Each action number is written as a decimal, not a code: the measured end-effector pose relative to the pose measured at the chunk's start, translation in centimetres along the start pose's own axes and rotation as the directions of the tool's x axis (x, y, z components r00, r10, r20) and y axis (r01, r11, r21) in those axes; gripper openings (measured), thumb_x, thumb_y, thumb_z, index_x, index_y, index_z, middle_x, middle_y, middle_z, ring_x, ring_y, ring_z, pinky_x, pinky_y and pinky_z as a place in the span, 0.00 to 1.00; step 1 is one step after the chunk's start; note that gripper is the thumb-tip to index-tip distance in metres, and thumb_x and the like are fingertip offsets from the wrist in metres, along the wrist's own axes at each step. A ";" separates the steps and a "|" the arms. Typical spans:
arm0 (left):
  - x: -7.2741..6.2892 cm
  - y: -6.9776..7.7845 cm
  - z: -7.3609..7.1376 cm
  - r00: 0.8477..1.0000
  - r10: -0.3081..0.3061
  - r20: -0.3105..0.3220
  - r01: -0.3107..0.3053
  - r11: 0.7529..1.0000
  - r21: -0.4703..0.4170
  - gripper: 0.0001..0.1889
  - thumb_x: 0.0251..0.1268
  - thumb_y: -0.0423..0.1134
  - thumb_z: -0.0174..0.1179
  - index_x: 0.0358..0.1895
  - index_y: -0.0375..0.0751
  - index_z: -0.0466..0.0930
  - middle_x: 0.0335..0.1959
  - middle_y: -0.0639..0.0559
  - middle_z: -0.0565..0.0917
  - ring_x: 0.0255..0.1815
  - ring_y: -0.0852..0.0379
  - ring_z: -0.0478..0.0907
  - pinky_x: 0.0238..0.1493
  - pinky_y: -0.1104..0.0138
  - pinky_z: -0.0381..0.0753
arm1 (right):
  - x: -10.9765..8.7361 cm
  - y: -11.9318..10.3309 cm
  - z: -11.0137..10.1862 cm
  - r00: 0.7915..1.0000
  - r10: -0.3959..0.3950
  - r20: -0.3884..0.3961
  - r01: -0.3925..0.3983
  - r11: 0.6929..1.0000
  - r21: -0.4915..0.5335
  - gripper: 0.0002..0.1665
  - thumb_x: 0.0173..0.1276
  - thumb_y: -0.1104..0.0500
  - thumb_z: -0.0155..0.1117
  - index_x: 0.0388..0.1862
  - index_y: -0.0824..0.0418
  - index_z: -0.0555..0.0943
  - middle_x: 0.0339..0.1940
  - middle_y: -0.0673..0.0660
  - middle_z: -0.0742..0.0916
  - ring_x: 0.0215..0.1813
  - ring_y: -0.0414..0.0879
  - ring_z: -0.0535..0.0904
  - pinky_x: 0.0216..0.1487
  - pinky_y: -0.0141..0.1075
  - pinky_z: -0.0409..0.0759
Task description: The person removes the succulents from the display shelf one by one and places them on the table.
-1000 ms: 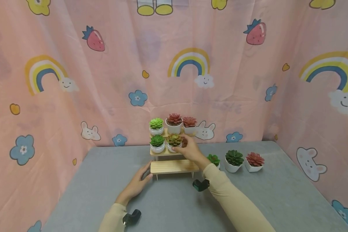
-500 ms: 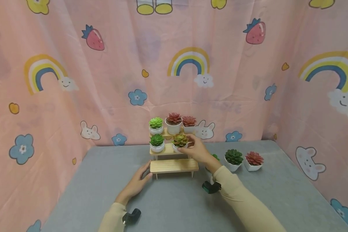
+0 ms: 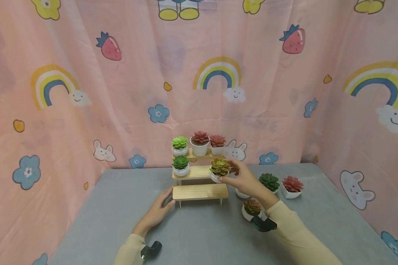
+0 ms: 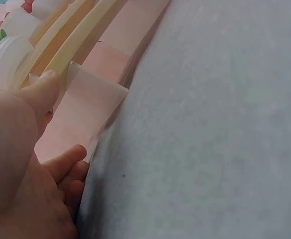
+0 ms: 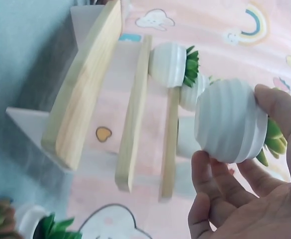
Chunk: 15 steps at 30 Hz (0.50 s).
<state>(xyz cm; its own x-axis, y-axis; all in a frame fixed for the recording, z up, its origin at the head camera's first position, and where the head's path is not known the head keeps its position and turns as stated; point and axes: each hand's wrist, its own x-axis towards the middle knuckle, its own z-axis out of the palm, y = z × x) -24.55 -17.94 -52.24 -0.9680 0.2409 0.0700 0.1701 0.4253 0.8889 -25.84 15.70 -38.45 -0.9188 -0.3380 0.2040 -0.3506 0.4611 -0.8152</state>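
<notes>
My right hand (image 3: 248,183) grips the white ribbed pot (image 5: 230,121) of a yellow-green succulent (image 3: 220,167) between thumb and fingers. In the right wrist view the pot is apart from the boards; in the head view it is at the right end of the middle step. My left hand (image 3: 154,212) rests at the left end of the lowest step of a three-step wooden stand (image 3: 200,192), its thumb touching the board. A green succulent (image 3: 180,163) sits on the middle step. On the top step stand a bright green succulent (image 3: 180,143) and two red ones, one in a round pot (image 3: 200,147).
On the grey table (image 3: 103,221), right of the stand, are a dark green succulent (image 3: 269,181), a red succulent (image 3: 292,186) in a square pot and a brownish succulent (image 3: 252,208) partly behind my right wrist. A patterned pink curtain (image 3: 129,92) hangs behind.
My right hand has moved to the right and towards me along the middle step, carrying the yellow-green succulent. The brownish succulent under the right wrist has come into view. My left hand stays put.
</notes>
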 end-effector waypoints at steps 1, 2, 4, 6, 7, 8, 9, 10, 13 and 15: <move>0.0 0.0 0.0 1.000 -0.001 0.000 0.001 1.000 0.001 0.33 0.77 0.47 0.55 0.81 0.50 0.57 0.80 0.41 0.62 0.82 0.35 0.53 0.80 0.36 0.49 | -0.4 0.1 -0.3 1.000 0.002 0.001 -0.002 1.000 -0.010 0.38 0.68 0.54 0.71 0.72 0.64 0.69 0.63 0.65 0.81 0.56 0.55 0.79 0.57 0.50 0.79; -0.1 0.1 0.1 1.000 -0.001 -0.002 0.001 1.000 0.000 0.33 0.77 0.46 0.55 0.81 0.50 0.57 0.80 0.41 0.62 0.82 0.35 0.53 0.80 0.36 0.49 | -0.7 0.2 -0.6 1.000 -0.001 0.001 0.001 1.000 -0.015 0.38 0.68 0.54 0.70 0.73 0.65 0.69 0.63 0.65 0.81 0.57 0.56 0.80 0.58 0.51 0.80; -0.1 0.2 0.1 1.000 -0.002 -0.005 0.002 1.000 -0.006 0.33 0.77 0.46 0.55 0.80 0.50 0.58 0.80 0.41 0.62 0.82 0.34 0.53 0.80 0.35 0.49 | -1.5 0.4 -1.2 1.000 0.001 -0.006 -0.001 1.000 -0.026 0.38 0.69 0.53 0.70 0.73 0.65 0.68 0.64 0.66 0.81 0.58 0.56 0.79 0.58 0.53 0.80; -0.2 0.3 0.1 1.000 -0.007 -0.007 0.007 1.000 -0.008 0.33 0.77 0.46 0.56 0.80 0.50 0.58 0.80 0.41 0.63 0.82 0.34 0.53 0.79 0.35 0.49 | -2.3 0.7 -1.7 1.000 -0.007 -0.019 0.007 0.999 -0.036 0.38 0.69 0.53 0.70 0.73 0.66 0.68 0.64 0.66 0.81 0.58 0.57 0.80 0.58 0.55 0.80; -0.2 0.3 0.1 1.000 -0.009 -0.009 0.008 1.000 -0.010 0.33 0.77 0.45 0.56 0.80 0.50 0.58 0.80 0.41 0.63 0.82 0.34 0.53 0.79 0.34 0.49 | -2.6 0.8 -1.9 1.000 -0.014 -0.027 0.013 0.999 -0.046 0.38 0.69 0.53 0.70 0.72 0.65 0.69 0.64 0.66 0.81 0.58 0.56 0.80 0.58 0.55 0.80; -0.2 0.3 0.1 1.000 -0.008 -0.011 0.008 1.000 -0.013 0.32 0.77 0.45 0.56 0.80 0.50 0.58 0.80 0.41 0.63 0.82 0.34 0.54 0.79 0.34 0.49 | -2.9 1.0 -2.1 0.999 -0.022 -0.036 0.020 0.998 -0.055 0.37 0.69 0.53 0.70 0.72 0.66 0.69 0.63 0.66 0.81 0.58 0.56 0.80 0.58 0.56 0.80; -0.3 0.3 0.1 1.000 -0.011 -0.012 0.010 1.000 -0.012 0.32 0.77 0.45 0.56 0.80 0.50 0.58 0.80 0.41 0.63 0.82 0.34 0.54 0.79 0.34 0.49 | -3.2 1.2 -2.3 0.999 -0.028 -0.045 0.025 0.998 -0.060 0.37 0.69 0.53 0.70 0.72 0.65 0.70 0.63 0.65 0.82 0.57 0.55 0.80 0.58 0.55 0.80; -0.3 0.3 0.1 1.000 -0.010 -0.013 0.010 1.000 -0.011 0.32 0.77 0.45 0.56 0.80 0.50 0.58 0.80 0.41 0.63 0.82 0.34 0.54 0.79 0.34 0.49 | -3.5 1.4 -2.5 0.998 -0.041 -0.053 0.038 0.997 -0.062 0.36 0.69 0.54 0.71 0.71 0.65 0.71 0.62 0.64 0.82 0.57 0.54 0.80 0.58 0.56 0.80; -0.3 0.3 0.1 1.000 -0.009 -0.010 0.009 1.000 -0.007 0.32 0.77 0.45 0.56 0.80 0.50 0.58 0.80 0.40 0.63 0.82 0.34 0.53 0.79 0.34 0.49 | -4.4 2.0 -3.1 0.995 -0.063 -0.076 0.057 0.995 -0.083 0.34 0.68 0.55 0.71 0.69 0.63 0.73 0.60 0.61 0.84 0.56 0.50 0.80 0.58 0.55 0.80; -0.3 0.2 0.1 1.000 -0.009 -0.005 0.009 1.000 0.004 0.33 0.77 0.46 0.55 0.80 0.50 0.58 0.80 0.41 0.62 0.82 0.34 0.53 0.79 0.34 0.49 | -5.0 2.4 -3.6 0.994 -0.065 -0.084 0.058 0.995 -0.084 0.33 0.67 0.56 0.72 0.69 0.61 0.74 0.61 0.60 0.84 0.57 0.48 0.80 0.58 0.54 0.80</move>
<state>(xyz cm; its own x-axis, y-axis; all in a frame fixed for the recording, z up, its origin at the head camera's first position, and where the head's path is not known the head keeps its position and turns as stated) -24.19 -17.80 -52.16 -0.9703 0.2331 0.0646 0.1626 0.4312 0.8875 -22.75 21.44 -39.46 -0.9059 -0.2973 0.3015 -0.4175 0.5076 -0.7537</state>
